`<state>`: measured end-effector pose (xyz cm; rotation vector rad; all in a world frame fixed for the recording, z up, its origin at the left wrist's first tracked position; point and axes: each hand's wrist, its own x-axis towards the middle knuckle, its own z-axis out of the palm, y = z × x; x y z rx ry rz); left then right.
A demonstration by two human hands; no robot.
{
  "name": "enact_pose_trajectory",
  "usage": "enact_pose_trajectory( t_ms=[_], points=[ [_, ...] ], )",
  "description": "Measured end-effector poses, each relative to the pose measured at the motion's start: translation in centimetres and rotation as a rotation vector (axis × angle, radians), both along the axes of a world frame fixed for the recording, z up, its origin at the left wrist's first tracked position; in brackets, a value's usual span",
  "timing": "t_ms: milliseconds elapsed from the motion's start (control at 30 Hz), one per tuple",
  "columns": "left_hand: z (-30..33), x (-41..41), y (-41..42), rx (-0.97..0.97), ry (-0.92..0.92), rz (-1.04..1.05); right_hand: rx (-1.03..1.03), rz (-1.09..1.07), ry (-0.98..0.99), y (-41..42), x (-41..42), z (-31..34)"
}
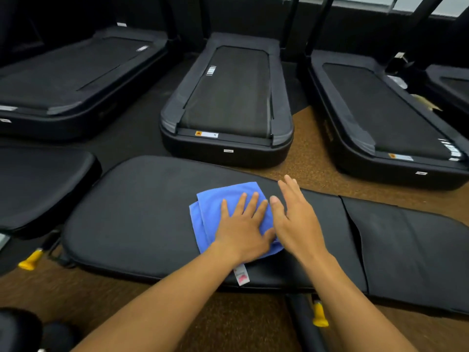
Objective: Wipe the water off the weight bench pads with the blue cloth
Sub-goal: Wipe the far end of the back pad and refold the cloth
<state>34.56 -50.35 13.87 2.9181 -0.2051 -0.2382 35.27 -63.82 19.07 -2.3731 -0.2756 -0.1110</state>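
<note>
Head view: your left hand (241,229) presses the blue cloth (223,212) flat, fingers spread.
Right hand (294,217): fingers straight, together, beside cloth on the long pad (139,212).
Stroke: keep your palm flat and overlap each pass.

four treadmills (228,97), three bench pads (142,212), one cloth (215,212)

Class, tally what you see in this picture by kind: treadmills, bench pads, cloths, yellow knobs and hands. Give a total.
Treadmills: 4
Bench pads: 3
Blue cloth: 1
Yellow knobs: 2
Hands: 2, left hand, right hand
Total: 12
</note>
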Motion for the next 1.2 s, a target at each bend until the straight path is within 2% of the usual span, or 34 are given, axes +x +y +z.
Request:
enact_pose_trajectory(
  t_ms=[200,400,767,1100,1200],
  points=[
    [-0.4,2.1,1.8,-0.064,-0.048,-0.106,0.08,-0.107,-0.021,1.1,0.6,-1.0],
    [-0.7,5.5,6.0,-0.068,-0.084,-0.109,0.021,-0.17,0.062,2.7,1.2,-2.5],
    [-0.4,8.2,18.6,0.01,-0.112,0.073,0.018,-0.289,0.045,3.8,3.3,-0.9],
    [0.1,4.4,27.8,0.108,-0.064,0.266,0.018,-0.333,0.039,2.6,2.2,-0.2],
    [-0.1,2.8,30.8,0.048,-0.026,0.324,0.037,-0.331,0.038,2.8,1.6,0.0]
  ],
)
